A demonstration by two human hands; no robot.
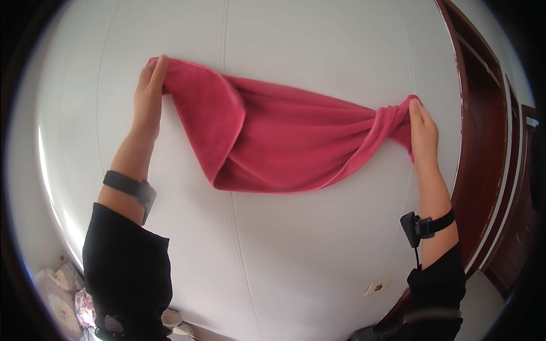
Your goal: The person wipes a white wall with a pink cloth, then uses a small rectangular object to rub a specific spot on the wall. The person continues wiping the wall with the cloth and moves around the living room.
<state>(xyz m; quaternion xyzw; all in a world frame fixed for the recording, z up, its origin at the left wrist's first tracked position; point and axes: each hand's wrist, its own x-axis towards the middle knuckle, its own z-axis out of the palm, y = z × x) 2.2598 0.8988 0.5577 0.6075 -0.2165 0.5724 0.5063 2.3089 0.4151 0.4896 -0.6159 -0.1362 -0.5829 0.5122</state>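
A pinkish-red cloth [294,132], possibly a towel, is stretched in the air between my raised hands. At the upper left, my left hand [149,91] grips one end, and a rounded flap of the fabric folds over beside it. My right hand [423,132] pinches the other end, slightly lower in the picture, where the cloth is gathered and twisted. The middle sags in loose folds with a curved lower edge. Part of each gripped end is hidden by the fingers. Both forearms wear black straps with small devices.
A pale panelled wall or ceiling [298,238] spans the background. Dark red wooden frames [482,140] stand at the right, with a door [512,243] beyond. Floral fabric items [62,298] lie at the lower left. A small switch plate or socket [378,287] shows at the lower right.
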